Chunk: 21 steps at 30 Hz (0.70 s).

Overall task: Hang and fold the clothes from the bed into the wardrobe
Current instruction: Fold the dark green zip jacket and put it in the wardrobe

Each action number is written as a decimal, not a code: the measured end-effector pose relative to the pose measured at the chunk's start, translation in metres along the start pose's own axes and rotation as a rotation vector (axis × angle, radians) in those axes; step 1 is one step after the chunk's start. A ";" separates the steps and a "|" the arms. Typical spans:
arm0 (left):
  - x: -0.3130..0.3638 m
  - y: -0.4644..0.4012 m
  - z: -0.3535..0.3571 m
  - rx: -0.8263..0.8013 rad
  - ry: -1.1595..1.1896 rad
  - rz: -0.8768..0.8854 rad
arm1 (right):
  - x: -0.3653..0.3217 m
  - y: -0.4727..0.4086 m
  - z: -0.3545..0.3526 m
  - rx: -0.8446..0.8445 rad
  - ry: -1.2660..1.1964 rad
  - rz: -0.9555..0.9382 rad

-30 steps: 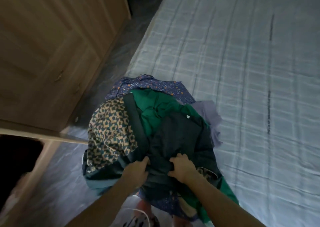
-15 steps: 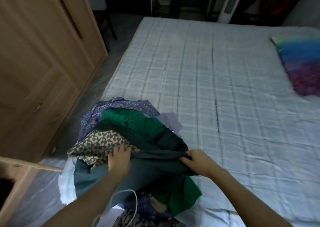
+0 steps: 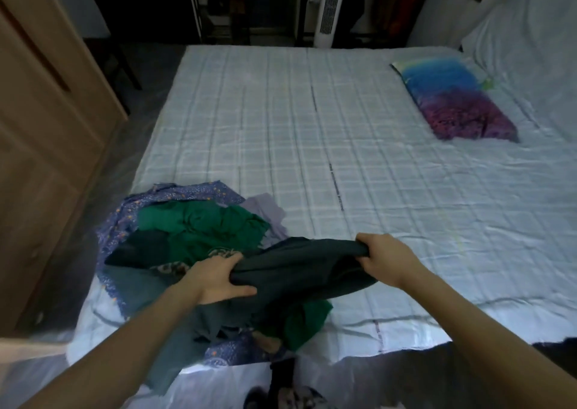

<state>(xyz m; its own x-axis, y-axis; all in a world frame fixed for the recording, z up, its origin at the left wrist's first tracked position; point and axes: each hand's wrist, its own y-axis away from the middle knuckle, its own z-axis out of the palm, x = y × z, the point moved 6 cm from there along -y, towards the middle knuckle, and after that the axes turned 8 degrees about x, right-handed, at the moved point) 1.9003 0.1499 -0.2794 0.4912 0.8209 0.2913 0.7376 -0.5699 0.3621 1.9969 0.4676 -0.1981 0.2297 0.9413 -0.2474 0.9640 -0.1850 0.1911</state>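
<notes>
Currently left hand (image 3: 218,279), right hand (image 3: 382,260) both gripping dark garment (image 3: 299,271), no legible writing

Bed (image 3: 359,146): pale checked quilt, wrinkled toward the right side.
Clothes pile (image 3: 187,240): heaped at the near left corner of the bed; includes a bright green garment (image 3: 199,227), a blue floral cloth (image 3: 187,191) beneath, a lilac piece (image 3: 265,210) at the far edge, and a teal cloth (image 3: 134,287) hanging over the near edge.
Dark garment (image 3: 299,268): stretched between both hands above the pile.
Left hand (image 3: 215,279): fingers curled round the garment's left end.
Right hand (image 3: 385,258): fingers bunched round the right end.
Pillow (image 3: 452,102): blue-to-purple, far right on the bed.
Wardrobe (image 3: 46,134): light wood, left of the bed.
Tower fan (image 3: 326,9): white, upright beyond the far end of the bed.
</notes>
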 end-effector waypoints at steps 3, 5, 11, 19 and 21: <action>0.005 0.011 0.018 -0.009 -0.173 0.082 | 0.017 0.006 -0.003 0.016 0.023 0.044; 0.001 0.002 0.014 0.025 -0.229 0.026 | 0.020 0.002 -0.011 0.065 0.039 0.044; -0.026 -0.021 -0.007 0.078 -0.167 -0.232 | 0.053 -0.025 -0.045 0.175 0.080 0.067; 0.083 -0.119 -0.063 0.028 0.289 -0.093 | 0.173 -0.075 -0.130 0.342 -0.019 0.110; 0.122 -0.143 -0.092 0.125 0.318 -0.045 | 0.205 -0.084 -0.165 0.490 -0.032 0.129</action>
<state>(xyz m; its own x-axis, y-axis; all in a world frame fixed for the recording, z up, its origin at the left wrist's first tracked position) 1.8123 0.3281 -0.2144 0.3027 0.7810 0.5462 0.8158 -0.5087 0.2753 1.9412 0.7227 -0.1082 0.3478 0.8942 -0.2818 0.8753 -0.4174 -0.2441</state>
